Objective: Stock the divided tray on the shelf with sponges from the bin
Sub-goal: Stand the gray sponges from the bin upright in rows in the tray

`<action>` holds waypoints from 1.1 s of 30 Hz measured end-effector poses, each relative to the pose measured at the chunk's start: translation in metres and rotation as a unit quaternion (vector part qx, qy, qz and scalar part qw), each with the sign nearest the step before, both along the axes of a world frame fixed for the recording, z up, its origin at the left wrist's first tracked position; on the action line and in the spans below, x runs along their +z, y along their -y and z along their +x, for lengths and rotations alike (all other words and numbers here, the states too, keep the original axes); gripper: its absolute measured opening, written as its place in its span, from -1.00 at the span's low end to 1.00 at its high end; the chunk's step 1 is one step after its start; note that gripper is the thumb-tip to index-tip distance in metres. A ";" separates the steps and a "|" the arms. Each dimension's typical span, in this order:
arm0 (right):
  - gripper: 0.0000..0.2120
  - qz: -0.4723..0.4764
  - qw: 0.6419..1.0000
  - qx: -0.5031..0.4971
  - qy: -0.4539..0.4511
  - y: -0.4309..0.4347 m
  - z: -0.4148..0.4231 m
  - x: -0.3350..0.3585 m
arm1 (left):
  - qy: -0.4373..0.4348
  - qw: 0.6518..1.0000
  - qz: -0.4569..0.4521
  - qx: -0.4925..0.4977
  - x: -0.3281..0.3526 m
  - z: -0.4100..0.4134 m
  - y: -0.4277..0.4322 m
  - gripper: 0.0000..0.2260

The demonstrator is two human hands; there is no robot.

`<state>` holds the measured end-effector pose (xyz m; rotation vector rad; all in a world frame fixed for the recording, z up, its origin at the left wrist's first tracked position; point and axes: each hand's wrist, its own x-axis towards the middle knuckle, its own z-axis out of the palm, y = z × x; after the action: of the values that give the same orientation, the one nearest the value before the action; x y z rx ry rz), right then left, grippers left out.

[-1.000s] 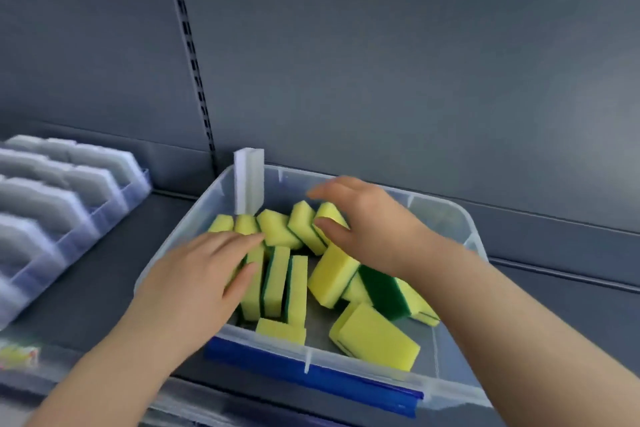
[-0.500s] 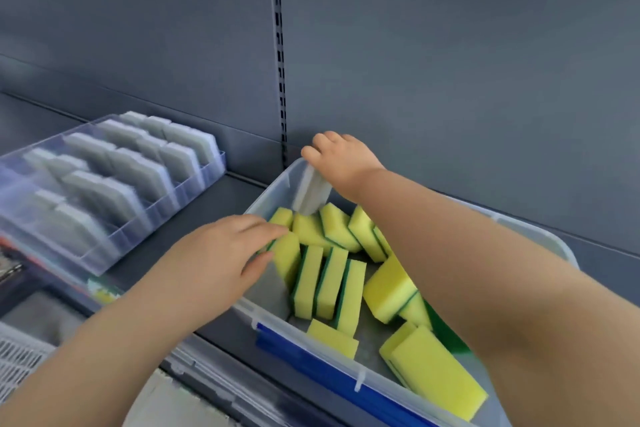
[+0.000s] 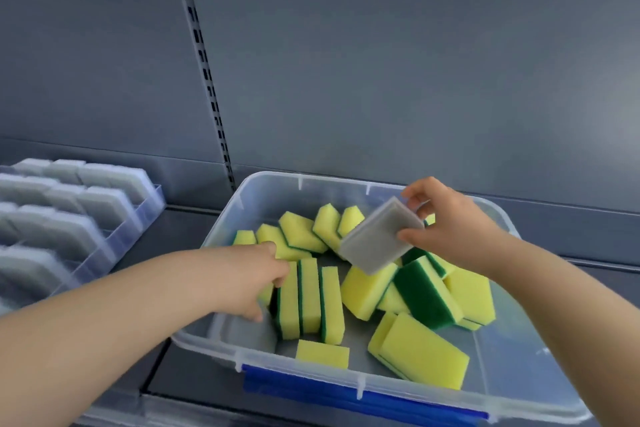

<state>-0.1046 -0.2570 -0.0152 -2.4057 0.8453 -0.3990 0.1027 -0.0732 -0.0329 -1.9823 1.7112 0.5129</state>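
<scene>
One grey sponge (image 3: 381, 239) pinched in right grip (image 3: 446, 222); left grip (image 3: 256, 274) state unclear

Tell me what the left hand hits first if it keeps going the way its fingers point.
Most likely the row of upright yellow sponges in the bin: the left hand points right, fingers already at the nearest one.

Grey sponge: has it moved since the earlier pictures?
Yes. The grey sponge, earlier upright at the bin's far left corner, is now held by the right hand above the yellow sponges, nearer the bin's right side.
</scene>
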 end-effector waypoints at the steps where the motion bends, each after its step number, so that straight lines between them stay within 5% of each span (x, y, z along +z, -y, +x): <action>1: -0.62 0.003 1.000 -0.021 -0.005 0.001 -0.006 -0.003 | -0.012 1.000 -0.001 -0.003 -0.002 0.003 0.000 -0.52; 15: -0.70 -0.043 0.993 -0.110 -0.009 0.004 -0.017 -0.003 | -0.023 0.999 0.017 0.028 -0.012 0.020 -0.005 -0.11; 22: -0.69 -0.067 0.995 -0.080 -0.008 0.004 -0.008 0.004 | -0.079 0.990 -0.108 0.038 0.017 0.032 0.001 -0.23; 27: -0.71 -0.100 0.994 -0.052 -0.001 0.005 -0.004 0.012 | -0.200 0.936 -0.279 0.083 0.070 0.046 0.020 -0.43; 33: -0.66 -0.102 0.995 -0.013 -0.008 -0.003 0.002 0.006 | -0.315 0.899 -0.280 0.122 0.075 0.044 0.053 -0.65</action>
<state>-0.1024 -0.2538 -0.0089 -2.5902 0.8818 -0.4991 0.1464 -0.1259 0.0423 -2.6682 2.1834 0.9115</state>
